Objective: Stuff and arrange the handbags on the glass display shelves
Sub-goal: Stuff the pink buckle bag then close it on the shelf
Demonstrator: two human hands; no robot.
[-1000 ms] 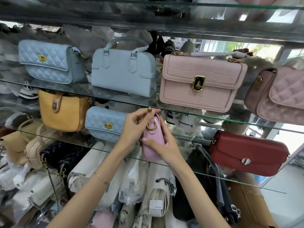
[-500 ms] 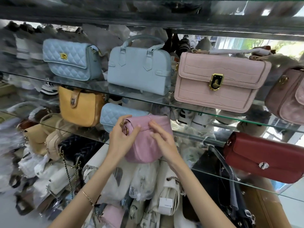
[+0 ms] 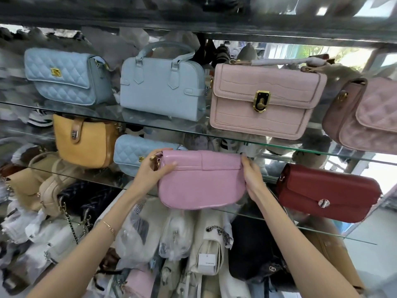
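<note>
head view: we hold the pink bag (image 3: 200, 179) at the front of the lower glass shelf (image 3: 343, 237) | left grip (image 3: 150, 168) curls round its left end | right grip (image 3: 252, 175) curls round its right end | the bag is between a small blue bag (image 3: 133, 153) and a red bag (image 3: 328, 192)

A handbag shop. Its clear glass display shelves (image 3: 171, 128) carry bags set face-out: left of the pale pink croc-embossed flap handbag with gold clasp (image 3: 266, 100) stands a light blue top-handle handbag (image 3: 163, 87); below it lie clear-plastic-wrapped bags (image 3: 137, 235) and a cream chain-strap bag (image 3: 211, 239) with a white paper tag (image 3: 206, 263).
</note>
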